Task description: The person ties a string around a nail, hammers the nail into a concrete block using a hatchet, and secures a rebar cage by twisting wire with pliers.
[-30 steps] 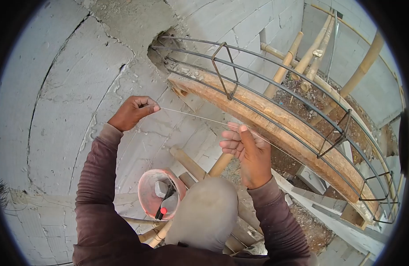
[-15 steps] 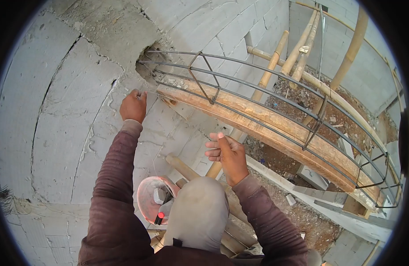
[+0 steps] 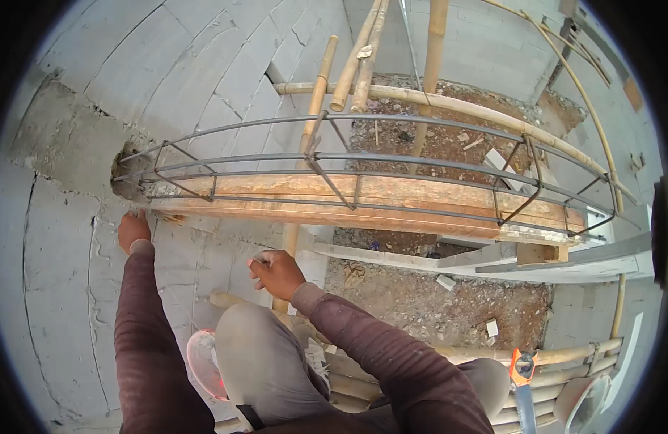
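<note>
My left hand (image 3: 135, 233) is closed in a pinch at the left end of the wooden beam (image 3: 290, 206), just below the broken hole (image 3: 126, 172) in the wall. A thin pale string (image 3: 392, 220) runs along the beam's front face toward its fingers. My right hand (image 3: 277, 275) hovers below the beam, apart from it, with its fingers curled in; whatever they hold, if anything, is hidden. Over the beam lies a rebar cage (image 3: 337, 155) of long bars and bent stirrups, its left end entering the hole.
A bucket (image 3: 201, 364) stands beside my knee. At the lower right are a handsaw (image 3: 523, 387) with an orange handle and bamboo poles (image 3: 565, 376). More bamboo (image 3: 323, 87) rises behind the cage. Rubble ground (image 3: 435, 296) lies below, between grey block walls (image 3: 167, 65).
The view has swung right, so the beam appears more level and the handsaw has come into sight. My right hand's spread fingers have curled in. My left hand stays at the beam's end.
</note>
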`<state>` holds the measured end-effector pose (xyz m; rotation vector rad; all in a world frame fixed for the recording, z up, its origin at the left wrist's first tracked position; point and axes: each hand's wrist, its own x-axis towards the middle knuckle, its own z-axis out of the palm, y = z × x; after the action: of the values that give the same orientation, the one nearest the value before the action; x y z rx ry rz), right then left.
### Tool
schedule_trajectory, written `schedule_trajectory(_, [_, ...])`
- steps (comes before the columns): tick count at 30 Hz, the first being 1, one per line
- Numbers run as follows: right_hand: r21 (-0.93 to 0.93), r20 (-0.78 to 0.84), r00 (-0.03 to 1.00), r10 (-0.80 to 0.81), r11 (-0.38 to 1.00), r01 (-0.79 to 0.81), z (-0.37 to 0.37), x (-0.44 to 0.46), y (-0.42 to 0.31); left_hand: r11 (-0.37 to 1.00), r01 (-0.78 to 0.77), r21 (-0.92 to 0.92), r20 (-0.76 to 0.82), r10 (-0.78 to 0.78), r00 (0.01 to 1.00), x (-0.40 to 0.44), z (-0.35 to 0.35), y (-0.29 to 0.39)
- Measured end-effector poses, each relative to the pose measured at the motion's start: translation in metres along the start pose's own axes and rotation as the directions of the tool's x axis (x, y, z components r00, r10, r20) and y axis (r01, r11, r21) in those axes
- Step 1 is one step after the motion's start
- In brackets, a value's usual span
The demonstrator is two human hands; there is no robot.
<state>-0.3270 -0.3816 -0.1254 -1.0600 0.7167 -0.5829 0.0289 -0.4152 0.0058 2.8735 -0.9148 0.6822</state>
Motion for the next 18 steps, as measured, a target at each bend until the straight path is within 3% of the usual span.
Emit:
schedule_trajectory(5, [-0.089,-0.094,0.994,0.048,0.994,-0.056,-0.005,-0.006,0.021,0.998,-0.035,0.047,0.089,0.031,0.996,0.012,0.009,-0.007])
schedule_trajectory(7, [-0.116,-0.122,0.992,0.035,0.992,-0.05,-0.012,-0.019,0.017,0.998,-0.04,0.042,0.093,0.036,0.995,0.041,0.046,-0.029])
schedule_trajectory(9, [-0.156,-0.108,0.993,0.045,0.986,-0.062,-0.017,-0.02,0.019,0.991,-0.053,0.127,0.087,0.042,0.995,0.042,0.047,-0.025])
schedule_trajectory(12, [-0.073,-0.047,0.984,0.171,0.982,-0.174,-0.026,-0.021,0.009,0.979,-0.009,0.204,0.142,-0.02,0.99,0.051,0.049,-0.022])
schedule_trajectory(14, [-0.254,-0.009,1.0,-0.008,0.967,0.005,-0.025,-0.002,0.029,0.963,0.039,0.267,0.141,-0.079,0.987,0.088,0.086,-0.035])
schedule_trajectory(16, [-0.29,-0.078,0.994,-0.074,0.956,0.048,-0.02,0.006,0.042,0.964,-0.02,0.266,0.122,-0.013,0.992,0.073,0.066,-0.021])
schedule_trajectory(18, [-0.172,-0.255,0.966,-0.028,0.985,-0.017,-0.011,0.011,0.048,0.968,-0.11,0.227,0.099,0.09,0.991,0.022,0.011,-0.001])
